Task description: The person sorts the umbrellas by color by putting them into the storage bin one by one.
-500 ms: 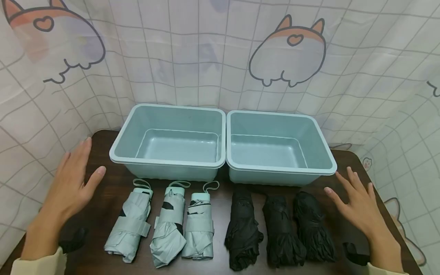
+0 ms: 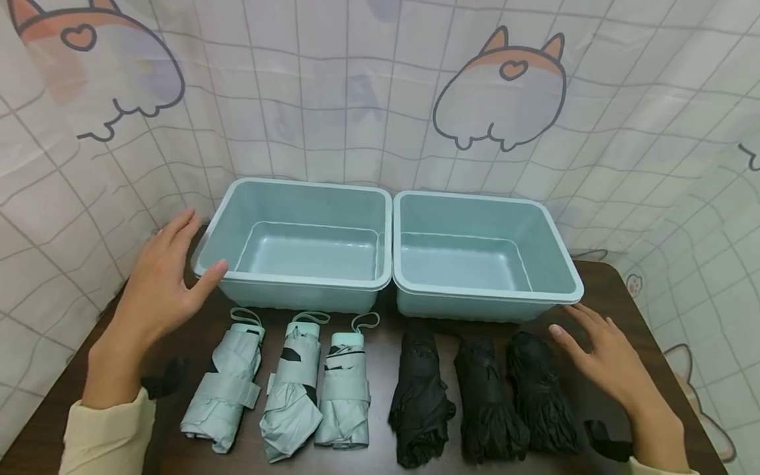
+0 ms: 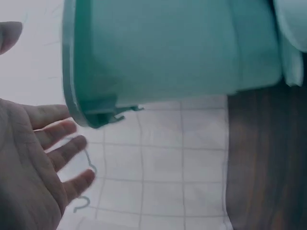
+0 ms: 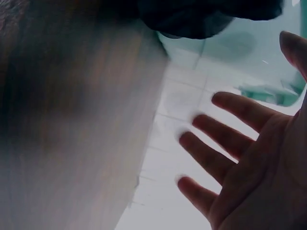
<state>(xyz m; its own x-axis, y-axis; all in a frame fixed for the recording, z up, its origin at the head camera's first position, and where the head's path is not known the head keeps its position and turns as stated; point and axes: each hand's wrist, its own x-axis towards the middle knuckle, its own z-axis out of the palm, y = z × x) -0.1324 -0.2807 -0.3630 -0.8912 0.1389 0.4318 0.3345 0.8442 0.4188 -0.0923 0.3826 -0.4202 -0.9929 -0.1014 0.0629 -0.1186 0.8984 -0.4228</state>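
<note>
My left hand (image 2: pixel 157 284), fingers straight and thumb spread, is at the left end of the left pale blue bin (image 2: pixel 297 295). In the left wrist view its fingertips come up to the bin's rim (image 3: pixel 69 62); whether they touch, I cannot tell. Low by the front right corner of the right bin (image 2: pixel 469 305), my right hand (image 2: pixel 614 359) has its fingers spread and holds nothing. Three folded pale green umbrellas (image 2: pixel 291 389) with wrist loops lie before the left bin. Three folded black umbrellas (image 2: pixel 489 402) lie before the right one, nearest my right hand.
Both bins stand side by side at the back of a dark brown wooden table (image 2: pixel 196 346), with nothing inside. Behind and beside the table hangs a white gridded curtain (image 2: pixel 332 86) with cartoon animals. Dark straps (image 2: pixel 605 442) show at my wrists.
My left hand has moved right and forward, up to the left bin's end. The right hand has shifted slightly left and lower. Bins and umbrellas stay in place.
</note>
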